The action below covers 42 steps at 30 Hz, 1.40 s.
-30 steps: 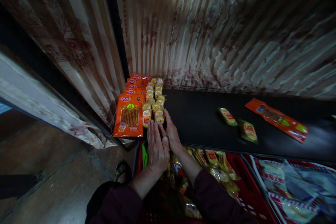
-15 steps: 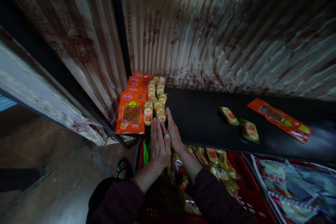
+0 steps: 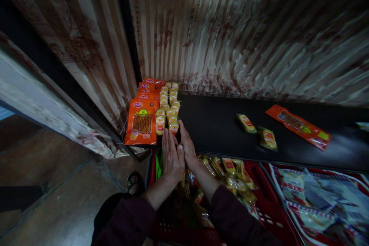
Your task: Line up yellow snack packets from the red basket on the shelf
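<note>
My left hand and my right hand lie side by side at the front edge of a black shelf, fingers stretched flat and pressed against the near end of two rows of small yellow snack packets. Neither hand holds anything. Left of the yellow rows lies a stack of orange snack packs, running back to the striped wall.
On the shelf to the right lie two loose yellow packets and a long orange pack. Below the shelf a red basket holds more yellow packets; another on the right holds white-wrapped goods. A striped curtain hangs at left.
The view shifted slightly. Both hands stay flat together at the near end of the yellow rows, hardly moved.
</note>
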Motion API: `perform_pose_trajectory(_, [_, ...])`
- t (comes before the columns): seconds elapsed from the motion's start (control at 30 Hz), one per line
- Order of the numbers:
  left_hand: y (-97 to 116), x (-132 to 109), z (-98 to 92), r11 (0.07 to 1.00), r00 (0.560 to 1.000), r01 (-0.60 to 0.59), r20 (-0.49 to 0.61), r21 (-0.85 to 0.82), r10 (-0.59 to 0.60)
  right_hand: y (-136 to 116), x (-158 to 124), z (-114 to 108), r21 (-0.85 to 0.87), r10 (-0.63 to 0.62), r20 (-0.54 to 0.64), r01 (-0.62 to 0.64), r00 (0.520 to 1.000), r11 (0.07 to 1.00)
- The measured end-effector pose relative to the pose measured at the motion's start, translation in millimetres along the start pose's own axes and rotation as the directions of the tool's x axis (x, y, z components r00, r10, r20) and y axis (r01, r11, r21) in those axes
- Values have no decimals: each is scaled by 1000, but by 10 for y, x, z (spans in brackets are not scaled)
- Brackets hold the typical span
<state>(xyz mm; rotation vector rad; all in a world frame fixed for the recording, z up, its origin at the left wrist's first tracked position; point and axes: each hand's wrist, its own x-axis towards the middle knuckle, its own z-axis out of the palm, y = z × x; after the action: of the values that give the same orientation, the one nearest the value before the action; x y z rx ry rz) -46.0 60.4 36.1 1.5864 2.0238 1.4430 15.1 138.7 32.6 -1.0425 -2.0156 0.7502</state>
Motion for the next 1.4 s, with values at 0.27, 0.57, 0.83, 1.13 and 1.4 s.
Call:
perform_pose_trajectory(0.27, [17,8,-10,998,999,35,29,-43,-34,35,5,-7,39,-11,41,10,999,999])
perform_pose_trajectory(0.57, [13,58,-27,1000,1000,-14,20,-24,15,36,-53,62,44,51,-25,-49,998,998])
perform_pose_trajectory(0.83, [23,65,-50,1000,1000,-30,-2,-4,30,63,-139,32,22,60,-62,-58,996,998])
perform_pose_trajectory(1.13, [109,-121,-53,987,987,-161,11,-22,162,-2,-422,-122,-27,64,-109,-68,992,997])
perform_pose_trajectory(1.4, [150,-531,-52,966,948,-201,215,-159,233,-41,-974,-283,-57,56,-89,-61,994,996])
